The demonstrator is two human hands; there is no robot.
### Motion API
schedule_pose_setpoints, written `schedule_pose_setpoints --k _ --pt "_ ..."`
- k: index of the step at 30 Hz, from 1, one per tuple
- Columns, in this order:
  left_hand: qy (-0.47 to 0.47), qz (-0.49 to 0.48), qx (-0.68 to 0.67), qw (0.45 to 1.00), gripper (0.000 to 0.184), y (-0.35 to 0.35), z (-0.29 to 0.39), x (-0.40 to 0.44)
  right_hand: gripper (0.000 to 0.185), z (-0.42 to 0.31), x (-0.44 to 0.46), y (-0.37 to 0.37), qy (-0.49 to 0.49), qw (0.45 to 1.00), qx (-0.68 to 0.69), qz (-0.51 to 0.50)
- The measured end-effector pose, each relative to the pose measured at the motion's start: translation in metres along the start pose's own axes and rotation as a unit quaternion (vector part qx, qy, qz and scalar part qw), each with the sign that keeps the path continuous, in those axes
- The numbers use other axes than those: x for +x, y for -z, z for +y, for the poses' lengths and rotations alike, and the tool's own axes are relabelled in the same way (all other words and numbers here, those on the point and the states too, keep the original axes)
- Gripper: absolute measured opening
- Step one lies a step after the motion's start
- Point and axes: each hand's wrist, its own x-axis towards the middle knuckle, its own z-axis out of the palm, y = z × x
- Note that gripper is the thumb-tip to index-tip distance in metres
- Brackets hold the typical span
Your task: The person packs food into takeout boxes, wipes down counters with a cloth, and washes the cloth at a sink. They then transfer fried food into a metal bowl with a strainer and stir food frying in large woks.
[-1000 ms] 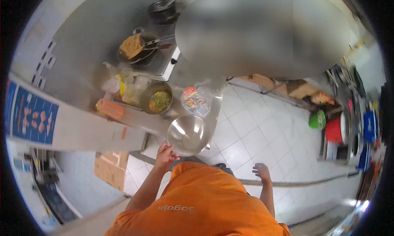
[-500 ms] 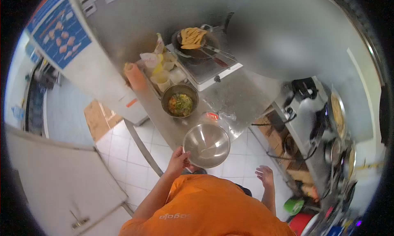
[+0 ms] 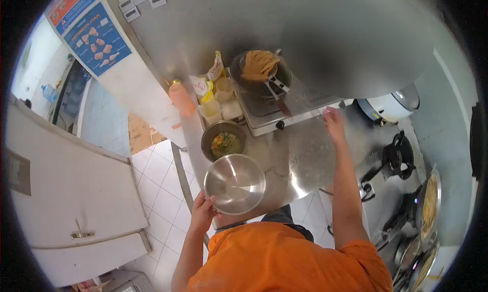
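Observation:
A shiny metal bowl (image 3: 235, 184) is tilted over the near edge of the steel counter, and my left hand (image 3: 203, 209) grips its rim at the lower left. Only a little pale residue or a reflection shows inside it. My right hand (image 3: 333, 120) is raised over the counter by the stove's front edge, fingers loosely extended, holding nothing visible. Just behind the bowl stands a pot (image 3: 223, 140) with chopped vegetables. On the stove (image 3: 269, 119), a dark pan (image 3: 284, 81) carries a strainer with tan fried pieces (image 3: 260, 65) and utensils with handles toward me.
Left of the stove are an orange bottle (image 3: 181, 100), cups (image 3: 210, 110) and yellow-white packets (image 3: 202, 88). A white cooker (image 3: 394, 106) sits at the right, with a black burner (image 3: 399, 155) and large pans (image 3: 430, 205) nearer me. A white door (image 3: 76, 180) is at left.
My right hand has moved from beside my body to over the counter near the stove. My left hand still holds the bowl. The view has turned, bringing the cooker into sight.

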Motion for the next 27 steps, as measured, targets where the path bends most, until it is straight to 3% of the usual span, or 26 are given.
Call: schedule_pose_setpoints --k 3,6,9,13,16,22,27 --pt "-0.028 0.051 -0.059 0.997 0.011 -0.042 -0.013 -0.002 0.048 -0.054 0.049 -0.021 -0.115 0.979 0.086 -0.143" --pt "-0.037 0.088 -0.069 0.993 0.013 -0.085 -0.027 0.003 0.046 -0.072 0.066 -0.029 -0.185 0.924 0.146 -0.3" --pt "-0.043 0.089 -0.075 0.992 0.009 -0.125 -0.039 0.013 0.037 -0.066 0.088 -0.034 -0.241 0.886 0.114 -0.379" --pt "-0.046 0.094 -0.079 0.991 0.031 -0.144 -0.065 0.031 0.022 -0.048 0.095 -0.036 -0.161 0.896 0.112 -0.4" --pt "-0.054 0.089 -0.099 0.99 0.003 -0.16 -0.065 0.039 0.017 -0.06 0.083 -0.02 -0.14 0.909 0.085 -0.383" --pt "-0.071 0.144 -0.047 0.986 0.005 -0.169 -0.063 0.057 0.015 -0.105 0.041 0.056 -0.081 0.921 -0.001 -0.381" --pt "-0.159 0.173 0.023 0.972 0.01 -0.147 -0.056 0.06 0.015 -0.152 -0.023 0.118 -0.034 0.911 -0.101 -0.398"
